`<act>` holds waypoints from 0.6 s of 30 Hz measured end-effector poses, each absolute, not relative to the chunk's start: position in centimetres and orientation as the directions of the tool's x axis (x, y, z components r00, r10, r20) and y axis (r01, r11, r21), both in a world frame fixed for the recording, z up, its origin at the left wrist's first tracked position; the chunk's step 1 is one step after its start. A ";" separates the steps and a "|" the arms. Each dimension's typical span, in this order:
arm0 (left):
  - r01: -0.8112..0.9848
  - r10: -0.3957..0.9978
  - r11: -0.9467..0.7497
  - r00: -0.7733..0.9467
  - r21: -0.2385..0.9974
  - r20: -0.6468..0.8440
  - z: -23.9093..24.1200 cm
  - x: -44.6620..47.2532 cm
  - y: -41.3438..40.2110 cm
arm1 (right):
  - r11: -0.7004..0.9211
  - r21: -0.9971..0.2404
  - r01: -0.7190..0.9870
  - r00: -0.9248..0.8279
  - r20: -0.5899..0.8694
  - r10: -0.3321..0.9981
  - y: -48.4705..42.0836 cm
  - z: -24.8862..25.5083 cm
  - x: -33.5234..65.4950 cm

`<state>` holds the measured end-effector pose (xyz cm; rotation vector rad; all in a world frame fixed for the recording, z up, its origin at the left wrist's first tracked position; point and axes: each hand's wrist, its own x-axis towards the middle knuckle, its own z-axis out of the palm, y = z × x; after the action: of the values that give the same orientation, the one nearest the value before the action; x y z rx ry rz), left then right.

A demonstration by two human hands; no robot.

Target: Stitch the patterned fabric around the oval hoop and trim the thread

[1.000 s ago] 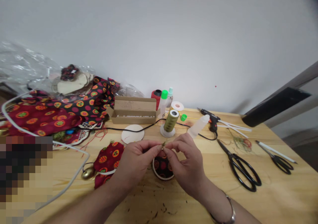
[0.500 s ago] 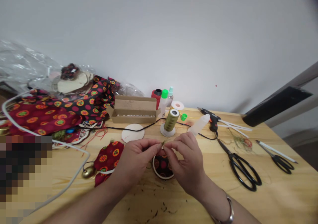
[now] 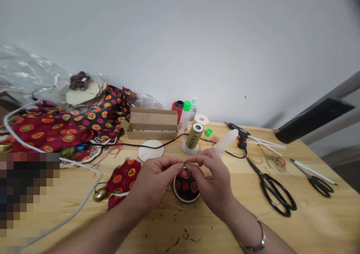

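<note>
The left hand and the right hand meet over the middle of the table, with their fingers closed on a tiny tuft of green thread. Just under them, toward the table's front edge, is a round piece of black flowered cloth with a white rim. The right hand hides part of it.

Right behind the fingers stands a fat spool of olive thread. A white squeeze bottle leans behind the right hand, which covers its bottom. The left hand and arm hide part of a red flowered cloth, and a gold bell sits beside that. A black cord runs over a white disc and past an open cardboard box.

By the table's back edge are a green-capped bottle, a red spool and a glue gun. Big black-handled scissors lie toward the right edge, with small scissors and a white pen past them. A heap of flowered cloth fills the back left corner.
</note>
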<state>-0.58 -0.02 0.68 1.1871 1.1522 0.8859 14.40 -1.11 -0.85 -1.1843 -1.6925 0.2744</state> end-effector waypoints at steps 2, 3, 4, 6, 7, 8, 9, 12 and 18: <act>0.057 0.954 0.188 0.225 0.980 -0.196 0.7 -0.6 0.0 | 0.490 -0.664 0.565 -0.009 0.588 0.809 -1.1 -0.9 14.4; 0.062 0.955 0.186 0.225 0.981 -0.195 0.7 -0.6 0.0 | 0.489 -0.668 0.562 -0.011 0.584 0.812 -1.1 -1.0 14.4; 0.071 0.955 0.180 0.225 0.981 -0.191 0.7 -0.6 0.0 | 0.487 -0.671 0.559 -0.013 0.580 0.815 -1.1 -1.0 14.5; 0.088 0.959 0.158 0.224 0.984 -0.174 0.6 -0.7 0.0 | 0.480 -0.676 0.559 -0.017 0.569 0.822 -1.1 -1.1 14.5; 0.095 0.961 0.146 0.223 0.985 -0.164 0.6 -0.7 0.0 | 0.477 -0.677 0.560 -0.020 0.564 0.825 -1.1 -1.1 14.5; 0.101 0.963 0.134 0.220 0.986 -0.153 0.5 -0.7 0.0 | 0.476 -0.677 0.561 -0.023 0.562 0.827 -1.2 -1.1 14.5; 0.109 0.965 0.124 0.218 0.986 -0.145 0.5 -0.7 0.0 | 0.476 -0.676 0.562 -0.026 0.561 0.827 -1.2 -1.1 14.5; 0.140 0.969 0.111 0.204 0.984 -0.139 0.5 -0.6 0.0 | 0.480 -0.672 0.564 -0.040 0.559 0.828 -1.2 -1.0 14.5; 0.168 0.973 0.104 0.185 0.980 -0.135 0.4 -0.6 0.0 | 0.480 -0.663 0.575 -0.017 0.576 0.817 -1.2 -0.8 14.4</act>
<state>-0.57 -0.02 0.42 1.3187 1.2281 0.8964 14.36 -1.19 -0.82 -1.1996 -1.7017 0.2956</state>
